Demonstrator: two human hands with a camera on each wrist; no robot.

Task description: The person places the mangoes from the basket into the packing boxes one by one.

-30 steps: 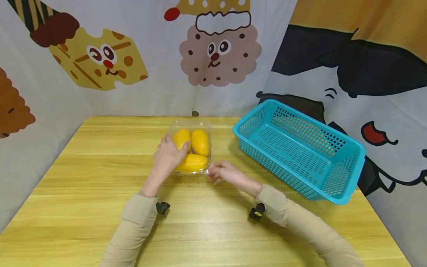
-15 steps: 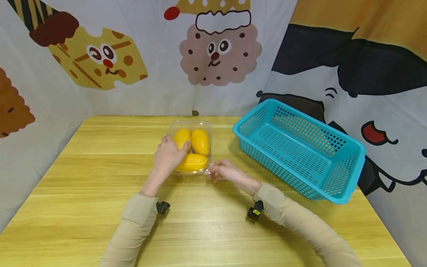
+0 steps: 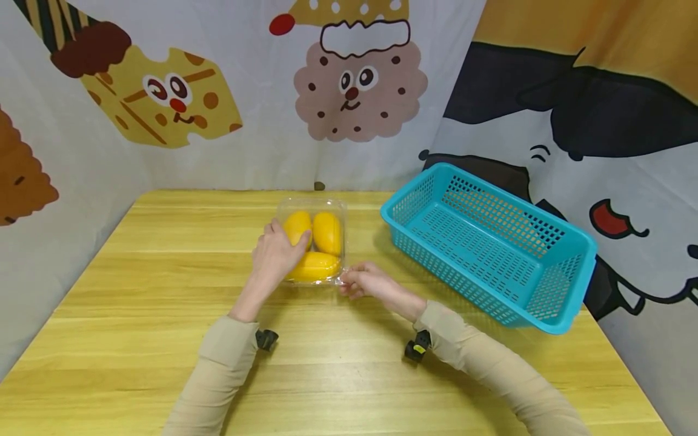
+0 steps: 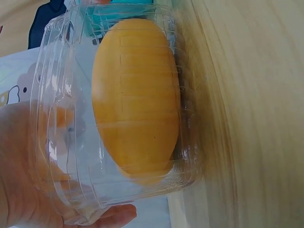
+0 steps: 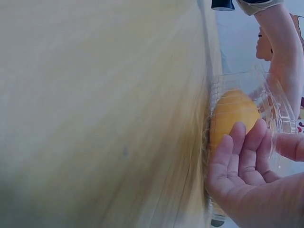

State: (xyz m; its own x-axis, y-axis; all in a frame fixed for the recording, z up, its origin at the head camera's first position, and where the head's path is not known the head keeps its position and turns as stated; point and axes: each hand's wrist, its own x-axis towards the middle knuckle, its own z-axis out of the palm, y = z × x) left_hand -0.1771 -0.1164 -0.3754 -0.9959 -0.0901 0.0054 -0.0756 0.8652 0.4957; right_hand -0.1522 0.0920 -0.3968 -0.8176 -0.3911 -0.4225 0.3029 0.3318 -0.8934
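Three yellow mangoes [image 3: 327, 233] lie inside a lidded clear plastic box [image 3: 312, 203] on the table. My left hand [image 3: 277, 251] holds the box at its left side, the thumb lying across the lid and the fingers reaching down the edge. At the near right corner, my right hand [image 3: 372, 282] pinches the rim between thumb and fingers. One mango [image 4: 137, 99] fills much of the left wrist view behind the clear wall. In the right wrist view, my right hand's fingers [image 5: 247, 156] partly cover a mango [image 5: 235, 107].
A turquoise plastic basket [image 3: 480, 245] with perforated sides stands at an angle to the right of the box. The wooden table [image 3: 327, 369] ends at the back against a cartoon-printed cloth [image 3: 245, 163]. Both wrists carry small black cameras [image 3: 266, 340].
Both hands stay at the box, which has not moved. The right wrist has turned very slightly; otherwise the scene looks the same.
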